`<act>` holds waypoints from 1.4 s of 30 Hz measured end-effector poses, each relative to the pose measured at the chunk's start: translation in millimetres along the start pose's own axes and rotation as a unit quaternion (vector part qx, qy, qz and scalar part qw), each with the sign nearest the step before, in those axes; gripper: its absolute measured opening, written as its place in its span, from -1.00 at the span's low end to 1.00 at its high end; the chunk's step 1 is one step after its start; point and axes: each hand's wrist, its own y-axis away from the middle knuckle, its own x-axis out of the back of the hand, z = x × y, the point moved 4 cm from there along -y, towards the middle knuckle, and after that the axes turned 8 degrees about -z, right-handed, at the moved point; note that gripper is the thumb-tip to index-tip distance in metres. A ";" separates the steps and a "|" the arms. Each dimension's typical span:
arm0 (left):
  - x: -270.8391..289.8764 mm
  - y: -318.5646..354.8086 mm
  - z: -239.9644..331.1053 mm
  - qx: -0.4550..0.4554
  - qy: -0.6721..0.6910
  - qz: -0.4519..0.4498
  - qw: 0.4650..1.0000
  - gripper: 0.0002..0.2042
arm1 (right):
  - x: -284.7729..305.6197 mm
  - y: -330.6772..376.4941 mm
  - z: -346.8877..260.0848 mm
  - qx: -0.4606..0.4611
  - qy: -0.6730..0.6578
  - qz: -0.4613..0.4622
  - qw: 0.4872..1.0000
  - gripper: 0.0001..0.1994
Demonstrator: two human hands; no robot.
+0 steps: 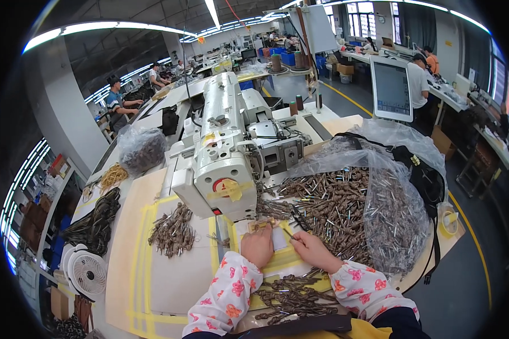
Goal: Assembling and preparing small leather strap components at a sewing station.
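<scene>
My left hand (258, 247) is closed, its fingertips pressed together just below the head of a white industrial sewing machine (223, 164). What they hold is too small to tell. To its right, my right hand (315, 250) grips a thin dark tool (288, 232) that points toward the left fingertips. A big heap of brown knotted cords with silvery ends (333, 209) lies beyond my right hand, partly inside a clear plastic bag (398, 214). Nearest me is another group of brown cords (294, 296). A smaller pile of brown cords (174, 231) sits left of the machine.
Yellow tape (141, 265) lines the pale worktable. A white fan (87, 272) and dark cloth straps (96, 223) are at the left. A black strap with a buckle (427, 186) hangs over the right side, near a tape roll (449, 222). A screen (391, 90) stands behind.
</scene>
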 end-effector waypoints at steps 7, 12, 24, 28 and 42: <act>-5.1 -10.8 -5.6 0.021 -0.014 0.057 0.998 -0.90 | 22.8 -6.8 -12.4 0.049 0.281 0.174 0.943 -0.81; -2.1 -6.7 -12.0 0.012 0.015 0.106 0.994 -0.93 | 19.4 -18.2 -6.0 -0.036 0.367 0.104 0.924 -0.77; 18.3 35.4 -38.6 0.034 0.205 0.107 0.972 -0.92 | 18.2 -27.0 -2.5 -0.041 0.407 0.104 0.907 -0.91; 17.2 38.0 -39.8 0.080 0.226 0.095 0.966 -0.91 | 27.1 -16.8 2.1 0.032 0.286 0.150 0.946 -0.80; 11.4 29.8 -57.5 0.100 0.251 0.101 0.957 -0.92 | 10.7 -23.7 -24.6 0.028 0.158 0.073 0.984 -0.76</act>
